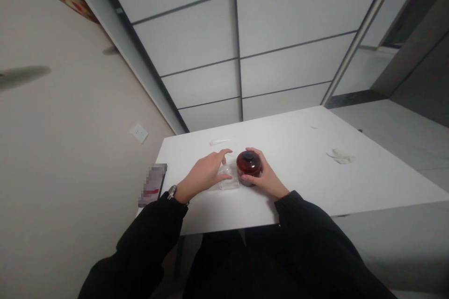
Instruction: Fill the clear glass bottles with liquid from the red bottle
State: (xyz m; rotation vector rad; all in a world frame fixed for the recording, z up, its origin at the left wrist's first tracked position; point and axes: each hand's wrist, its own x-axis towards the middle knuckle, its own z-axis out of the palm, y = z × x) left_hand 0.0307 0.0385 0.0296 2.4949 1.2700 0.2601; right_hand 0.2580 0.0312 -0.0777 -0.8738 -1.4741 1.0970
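Note:
A dark red, see-through round jar (247,175) with a black knob on its domed top stands on the white table (301,168). My right hand (264,175) curls round its right side, thumb in front and fingers behind. Just left of the jar is a clear, squarish container (229,183) with a rounded upper part. My left hand (206,171) is curved about this container, its thumb across the front and its index finger raised at the back. Some of the left fingers are hidden behind the hand.
A thin clear item (220,141) lies behind my hands. Farther right is a crumpled, see-through wrapper (341,156). A blurred-out flat object (154,184) rests at the left table edge. A white panelled wardrobe (206,74) stands behind the table, with a wall socket (139,133) at left.

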